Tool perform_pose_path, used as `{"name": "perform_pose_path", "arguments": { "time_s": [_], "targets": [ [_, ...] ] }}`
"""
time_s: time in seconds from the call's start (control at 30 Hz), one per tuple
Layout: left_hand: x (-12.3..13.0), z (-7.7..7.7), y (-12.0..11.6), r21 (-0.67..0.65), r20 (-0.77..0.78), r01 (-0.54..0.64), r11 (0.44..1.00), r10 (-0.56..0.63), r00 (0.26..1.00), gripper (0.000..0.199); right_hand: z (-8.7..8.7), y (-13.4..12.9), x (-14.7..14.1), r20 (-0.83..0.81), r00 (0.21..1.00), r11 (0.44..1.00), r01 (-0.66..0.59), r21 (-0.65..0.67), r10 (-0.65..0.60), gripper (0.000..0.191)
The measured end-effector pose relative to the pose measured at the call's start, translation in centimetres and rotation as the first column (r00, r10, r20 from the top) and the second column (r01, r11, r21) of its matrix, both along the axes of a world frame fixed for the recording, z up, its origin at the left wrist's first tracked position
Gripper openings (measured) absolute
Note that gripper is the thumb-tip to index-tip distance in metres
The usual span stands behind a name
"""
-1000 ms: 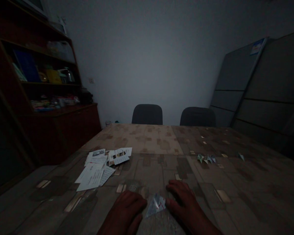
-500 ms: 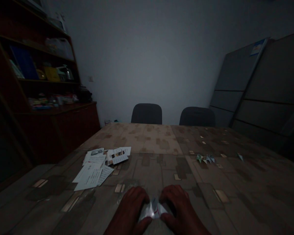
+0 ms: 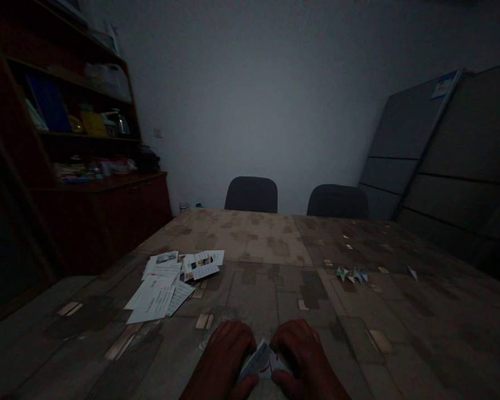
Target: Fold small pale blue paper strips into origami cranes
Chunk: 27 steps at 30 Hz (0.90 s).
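Between my hands, low in the head view, is a small piece of folded paper (image 3: pixel 263 361), white with red marks and a raised peak in its middle. My left hand (image 3: pixel 230 355) pinches its left side, thumb at the near edge and fingers curled behind. On the other side my right hand (image 3: pixel 300 355) grips it the same way. Both hands rest close to the patterned tablecloth (image 3: pixel 250 300). Parts of the paper are hidden behind the thumbs and fingers.
A loose pile of printed paper sheets (image 3: pixel 154 294) lies to the left. Several small folded paper pieces (image 3: pixel 352 274) sit to the right, with another folded piece (image 3: pixel 412 273) farther right. Two dark chairs (image 3: pixel 252 194) stand beyond the table, and a shelf cabinet (image 3: pixel 104 189) is at the left.
The paper's middle now stands up in a peak, where it looked flatter and shinier before. Both hands keep their grip at nearly the same place. The view has shifted slightly.
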State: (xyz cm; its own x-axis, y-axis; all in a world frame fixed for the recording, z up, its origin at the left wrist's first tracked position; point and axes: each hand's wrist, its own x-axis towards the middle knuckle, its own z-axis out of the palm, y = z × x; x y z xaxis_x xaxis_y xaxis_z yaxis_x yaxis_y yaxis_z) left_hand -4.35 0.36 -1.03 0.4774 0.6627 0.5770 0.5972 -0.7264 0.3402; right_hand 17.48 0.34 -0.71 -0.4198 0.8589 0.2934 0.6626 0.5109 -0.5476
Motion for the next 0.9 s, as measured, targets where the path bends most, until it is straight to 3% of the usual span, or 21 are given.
{"name": "perform_pose_path", "arguments": {
  "time_s": [0.2, 0.37, 0.5, 0.6, 0.73, 0.9],
  "targets": [
    [0.0, 0.1, -0.2, -0.064, 0.02, 0.033, 0.997, -0.032, 0.999, 0.011, 0.1, -0.2, -0.1, 0.019, 1.0, 1.0, 0.015, -0.011, -0.015, 0.035],
    [0.0, -0.4, -0.2, -0.195, 0.046, 0.048, 0.98, -0.04, 0.998, 0.022, 0.8, -0.4, -0.5, 0.047, 0.997, 0.995, 0.061, -0.079, -0.058, 0.032],
    [-0.3, 0.3, 0.1, -0.277, 0.121, 0.063, 0.959, -0.03, 0.992, 0.008, 1.2, -0.4, -0.6, 0.055, 0.997, 0.993, 0.065, -0.1, -0.06, 0.029],
    [-0.4, 0.9, 0.5, -0.289, 0.14, 0.114, 0.951, -0.076, 0.987, 0.014, 1.1, -0.4, -0.5, 0.065, 0.997, 0.994, 0.05, -0.093, -0.044, 0.03],
    [-0.4, 1.0, 0.5, -0.281, 0.133, 0.166, 0.945, -0.132, 0.982, 0.005, 0.7, -0.4, -0.5, 0.048, 0.997, 0.993, 0.068, -0.1, -0.063, 0.029],
    [-0.2, 0.8, 0.5, -0.28, 0.04, 0.119, 0.953, -0.112, 0.993, 0.012, 0.2, -0.2, -0.3, 0.007, 0.999, 0.994, 0.046, -0.102, -0.046, 0.03]
  ]
}}
